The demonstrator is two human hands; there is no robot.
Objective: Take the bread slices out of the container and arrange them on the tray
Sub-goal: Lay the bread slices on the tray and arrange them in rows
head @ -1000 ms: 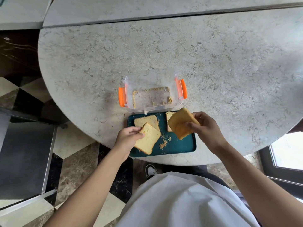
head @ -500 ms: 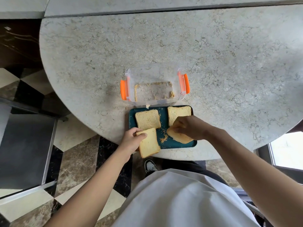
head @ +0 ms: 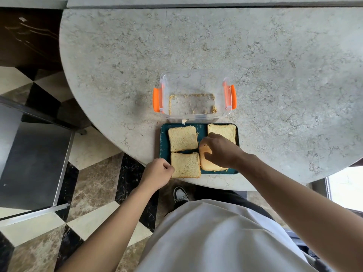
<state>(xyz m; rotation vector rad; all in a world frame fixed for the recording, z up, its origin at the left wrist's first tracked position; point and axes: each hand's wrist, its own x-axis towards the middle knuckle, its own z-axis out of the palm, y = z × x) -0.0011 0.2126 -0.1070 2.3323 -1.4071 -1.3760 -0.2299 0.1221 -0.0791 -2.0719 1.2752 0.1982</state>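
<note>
Checkered marble floor below, grey stone round table above, white shirt and one shoe nearest the camera. Left hand at table's near edge, loosely curled, fingertips touching left edge of near-left bread slice; pinching or merely touching, cannot tell. Forearm rising from lower left. That slice flat, roughly square, no clear long axis, edges about parallel to the tray's, near edge slightly overhanging the teal tray. Right hand palm down over near-right bread slice, fingers spread and bent, pressing or resting on its browner crust face; closed grip not visible, looks like an open hand on top. Forearm entering from lower right. That slice flat on tray, longer axis running near-to-far, right part hidden under the hand. Farther: far-left bread slice flat, slightly rotated, near edge just beside or touching the near-left one. Far-right bread slice flat at tray's far right corner, near part hidden by right hand. Tray long axis left-right, crumbs on bare teal strip between the slices. Beyond, just beside tray's far edge: clear plastic container, long axis left-right, orange clips on both ends, only crumbs inside.
</note>
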